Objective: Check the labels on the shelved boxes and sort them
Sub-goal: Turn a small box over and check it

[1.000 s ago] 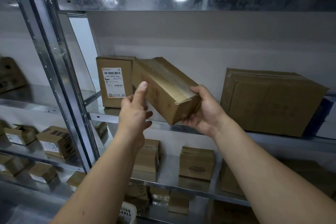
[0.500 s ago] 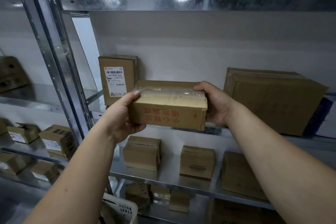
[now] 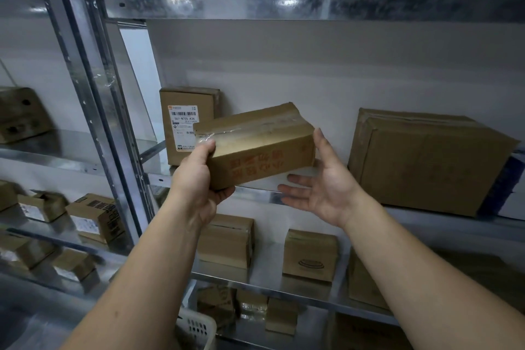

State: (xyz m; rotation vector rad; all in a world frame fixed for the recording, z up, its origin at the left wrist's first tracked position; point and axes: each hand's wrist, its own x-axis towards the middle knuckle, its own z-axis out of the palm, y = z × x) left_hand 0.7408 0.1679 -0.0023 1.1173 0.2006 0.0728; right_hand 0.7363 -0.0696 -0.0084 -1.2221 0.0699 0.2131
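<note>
We identify the held box as a small brown cardboard carton, sealed along its top seam with clear tape and printed with red characters on its front face, which read upside down. It is clear of the shelf and tilted, right end higher. The left hand grips its left end, thumb on the taped top. The right hand is spread, palm up, just beside the right end. Behind it the labelled box stands upright on the shelf, its white barcode label facing us and partly covered. The large box lies well to the right on the same shelf, plain brown sides toward us.
</note>
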